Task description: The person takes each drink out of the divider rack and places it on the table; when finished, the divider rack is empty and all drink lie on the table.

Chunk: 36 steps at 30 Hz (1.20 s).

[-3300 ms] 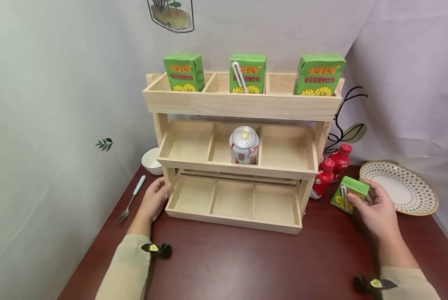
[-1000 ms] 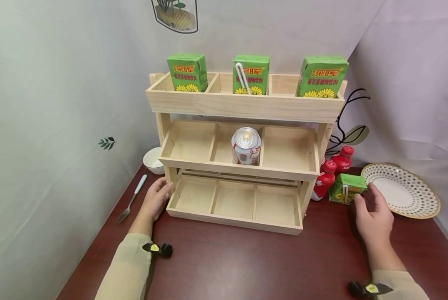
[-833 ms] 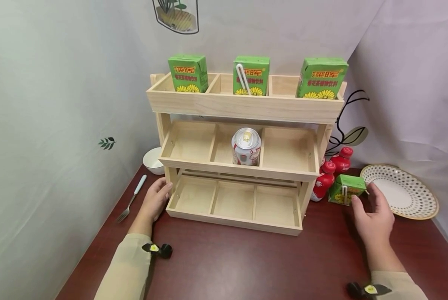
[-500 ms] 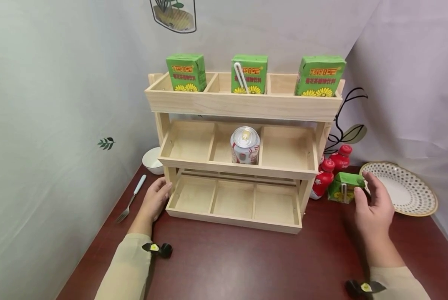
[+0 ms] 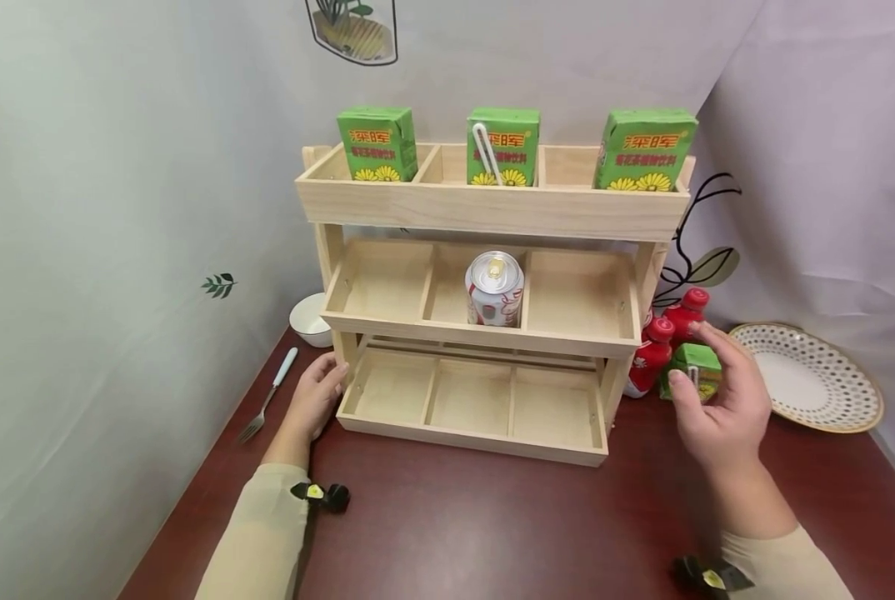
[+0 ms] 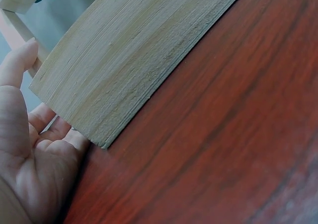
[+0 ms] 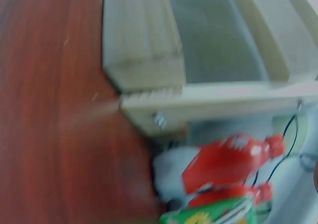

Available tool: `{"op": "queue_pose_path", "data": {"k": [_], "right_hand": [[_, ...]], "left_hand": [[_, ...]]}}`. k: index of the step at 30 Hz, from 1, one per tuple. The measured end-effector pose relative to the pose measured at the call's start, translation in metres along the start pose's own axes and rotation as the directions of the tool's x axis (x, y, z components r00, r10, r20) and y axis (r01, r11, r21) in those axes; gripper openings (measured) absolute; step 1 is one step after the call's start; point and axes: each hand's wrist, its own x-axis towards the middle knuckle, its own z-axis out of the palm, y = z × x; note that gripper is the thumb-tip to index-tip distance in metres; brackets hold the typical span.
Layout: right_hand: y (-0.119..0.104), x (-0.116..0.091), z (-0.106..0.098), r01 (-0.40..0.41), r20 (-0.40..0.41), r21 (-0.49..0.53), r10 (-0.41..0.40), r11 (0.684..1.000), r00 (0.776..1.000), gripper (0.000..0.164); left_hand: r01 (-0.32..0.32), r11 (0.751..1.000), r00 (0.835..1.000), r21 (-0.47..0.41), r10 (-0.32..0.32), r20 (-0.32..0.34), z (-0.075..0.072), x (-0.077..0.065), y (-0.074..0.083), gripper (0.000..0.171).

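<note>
My left hand point(image 5: 316, 398) holds the lower left end of the three-tier wooden shelf point(image 5: 485, 212). In the left wrist view its thumb lies along the frame and its fingers go behind the board point(image 6: 134, 60). My right hand point(image 5: 725, 404) holds nothing; thumb and fingers are spread apart. It is in front of a green drink carton point(image 5: 701, 362), partly hiding it, with a fingertip overlapping a red-capped bottle point(image 5: 687, 310). Another red bottle point(image 5: 650, 358) stands beside the shelf. The right wrist view is blurred and shows the bottles point(image 7: 223, 162) and carton point(image 7: 213, 213).
Three green cartons, one of them in the middle point(image 5: 515, 150), stand on the top tier. A drink can point(image 5: 495, 290) sits in the middle tier's centre compartment. A patterned oval plate point(image 5: 807, 375) is at right; a white bowl point(image 5: 311, 321) and fork point(image 5: 269, 396) lie left.
My right hand first held the green drink carton tilted, then let it go upright beside the red bottles. Since then it has moved left in front of the carton. The left hand stays put.
</note>
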Motion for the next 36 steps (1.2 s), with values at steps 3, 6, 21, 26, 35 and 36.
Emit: {"op": "queue_pose_path", "data": {"k": [3, 6, 21, 26, 35, 36], "right_hand": [[-0.009, 0.009, 0.013, 0.070, 0.014, -0.004, -0.070, 0.998, 0.997, 0.055], [-0.017, 0.017, 0.027, 0.130, 0.039, 0.004, -0.130, 0.991, 0.991, 0.056], [-0.031, 0.032, 0.073, 0.284, 0.268, -0.055, -0.259, 0.957, 0.928, 0.049], [-0.032, 0.038, 0.086, 0.235, 0.440, -0.122, -0.159, 0.964, 0.884, 0.048], [-0.036, 0.044, 0.113, 0.087, 0.571, -0.267, 0.084, 0.960, 0.817, 0.068], [-0.037, 0.045, 0.116, 0.080, 0.578, -0.271, 0.096, 0.959, 0.810, 0.071]], "left_hand": [[0.000, 1.000, 1.000, 0.002, 0.000, -0.002, 0.000, 0.001, 0.001, 0.050], [-0.002, 1.000, 1.000, 0.006, 0.002, -0.003, -0.002, 0.001, 0.001, 0.051], [-0.015, 1.000, 1.000, 0.011, 0.015, 0.006, 0.001, 0.000, 0.000, 0.047], [-0.014, 1.000, 1.000, 0.000, 0.014, 0.018, 0.001, 0.003, 0.003, 0.049], [-0.016, 1.000, 1.000, -0.009, 0.016, 0.011, 0.001, 0.002, 0.000, 0.050], [-0.014, 1.000, 1.000, -0.008, 0.014, 0.009, 0.000, 0.001, 0.000, 0.050]]}}
